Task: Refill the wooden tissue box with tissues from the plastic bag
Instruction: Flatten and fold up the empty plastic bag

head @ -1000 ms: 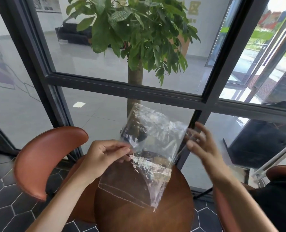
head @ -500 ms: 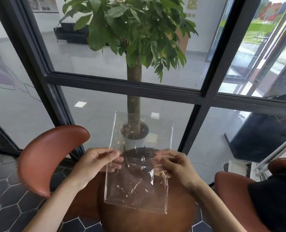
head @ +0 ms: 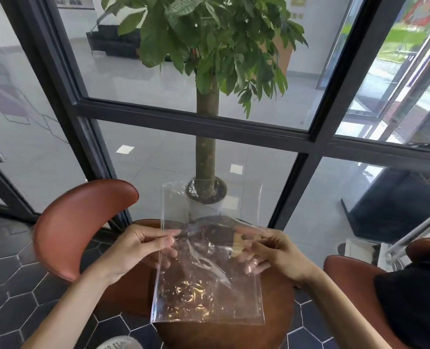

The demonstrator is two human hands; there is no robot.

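A clear plastic bag (head: pixel 206 280) hangs flat in front of me above a small round wooden table (head: pixel 277 316). The bag looks empty; I see no tissues in it. My left hand (head: pixel 138 250) pinches the bag's left edge about halfway up. My right hand (head: pixel 271 250) grips its right edge at the same height, with fingers behind the film. The bag's top part stands up above both hands. No wooden tissue box is in view.
A brown leather chair (head: pixel 80 222) stands at the left and another chair (head: pixel 354 285) at the right with a dark cloth on it. Black-framed glass panes (head: pixel 307 177) rise right behind the table, with a potted tree (head: pixel 206 152) beyond them.
My right hand has come in from the right and taken hold of the bag's right edge. The bag, crumpled and tilted a second ago, is now spread flat between both hands.
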